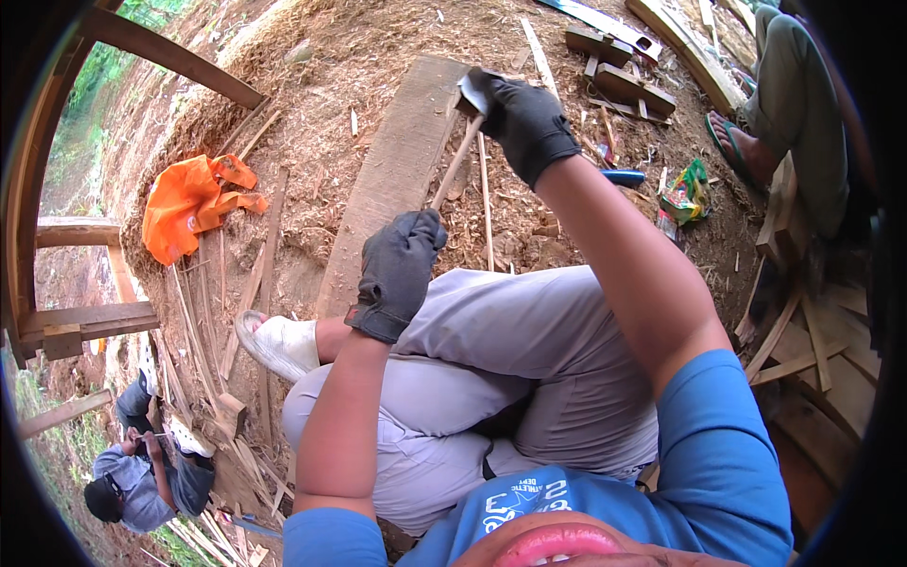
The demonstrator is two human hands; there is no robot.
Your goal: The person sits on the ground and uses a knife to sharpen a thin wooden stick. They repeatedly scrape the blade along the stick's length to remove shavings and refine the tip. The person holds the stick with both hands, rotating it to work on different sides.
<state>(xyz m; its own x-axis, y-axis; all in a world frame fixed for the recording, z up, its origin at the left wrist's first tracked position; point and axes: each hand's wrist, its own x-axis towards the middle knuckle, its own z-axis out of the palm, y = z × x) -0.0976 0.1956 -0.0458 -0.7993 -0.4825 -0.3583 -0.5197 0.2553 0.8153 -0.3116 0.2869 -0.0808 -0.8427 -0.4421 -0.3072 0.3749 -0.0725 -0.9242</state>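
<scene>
A hand tool with a slim wooden handle [457, 163] and a flat grey metal head [474, 93] spans both my hands; whether it is an adze or a hatchet I cannot tell. My left hand [395, 272], in a dark glove, is closed round the handle's lower end. At the upper end my right hand [529, 128], also gloved, is closed at the metal head and hides part of it. Beneath the tool lies a long, wide wooden plank [392, 161], stretching away from my bent legs.
An orange cloth [194, 203] lies on the shaving-strewn ground at left. Wooden hand planes [628, 85] sit at far right, near a colourful packet [692, 194]. Another person's sandalled foot [742, 146] is beyond it. A person [142, 482] sits at lower left near loose wood strips.
</scene>
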